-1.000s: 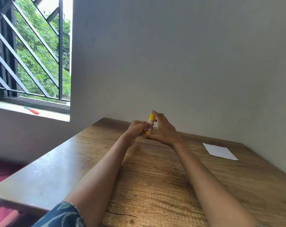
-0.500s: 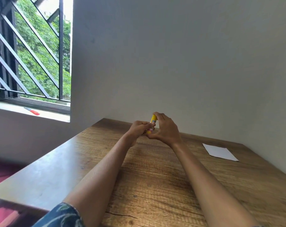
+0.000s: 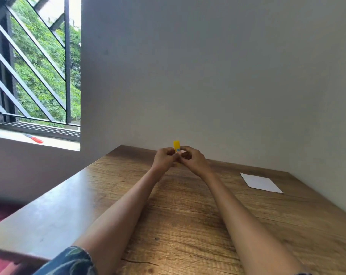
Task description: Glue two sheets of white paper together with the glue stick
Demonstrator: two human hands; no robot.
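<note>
A yellow glue stick [image 3: 176,145] stands upright between my two hands, above the far part of the wooden table [image 3: 188,225]. My left hand [image 3: 164,160] grips its lower part with curled fingers. My right hand [image 3: 194,160] pinches it from the right side. Only the stick's yellow top and a bit of blue label show above my fingers. White paper [image 3: 260,182] lies flat on the table to the right, apart from both hands; I cannot tell whether it is one sheet or two stacked.
A grey wall [image 3: 207,76] runs close behind the table and along its right side. A barred window [image 3: 35,66] is at the left, with a red-handled tool [image 3: 34,138] on its sill. The table's left edge drops off to a red floor.
The glue stick has turned from tilted to upright. My hands have closed in tighter around its lower part. The paper has not moved.
</note>
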